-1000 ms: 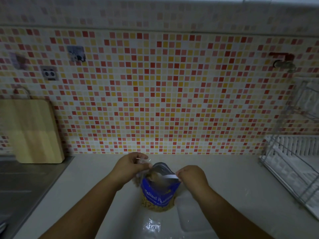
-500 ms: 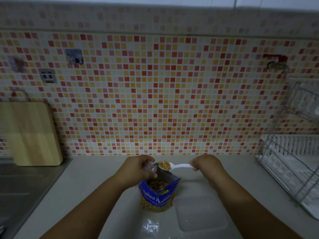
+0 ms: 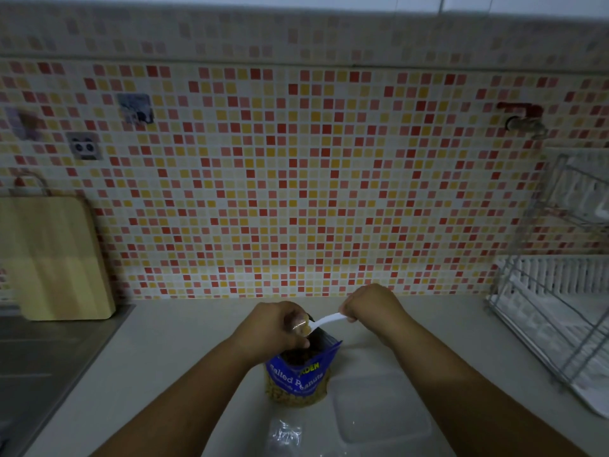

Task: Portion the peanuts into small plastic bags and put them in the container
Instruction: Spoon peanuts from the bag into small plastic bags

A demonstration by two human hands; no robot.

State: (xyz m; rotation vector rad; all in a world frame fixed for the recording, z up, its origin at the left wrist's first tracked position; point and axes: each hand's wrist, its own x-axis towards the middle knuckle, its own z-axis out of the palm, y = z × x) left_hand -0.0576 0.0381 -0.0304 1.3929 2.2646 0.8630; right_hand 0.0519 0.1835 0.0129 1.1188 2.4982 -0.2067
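Observation:
A blue bag of salted peanuts (image 3: 298, 377) stands open on the counter in front of me. My left hand (image 3: 275, 326) is just above its mouth, closed around a small clear plastic bag (image 3: 301, 325) with some peanuts in it. My right hand (image 3: 369, 306) pinches the handle of a white plastic spoon (image 3: 328, 320), whose bowl is tipped at the small bag's opening. A clear plastic container (image 3: 379, 407) lies to the right of the peanut bag. More clear plastic bags (image 3: 285, 433) lie at the near edge.
A wooden cutting board (image 3: 56, 258) leans against the tiled wall at the left, above a steel sink surface (image 3: 39, 357). A wire dish rack (image 3: 557, 321) with a white tray fills the right side. A tap (image 3: 524, 122) sticks out of the wall.
The spoon rose out of the peanut bag loaded with peanuts, then swung left to the small bag in my left hand. My right hand moved up and to the right.

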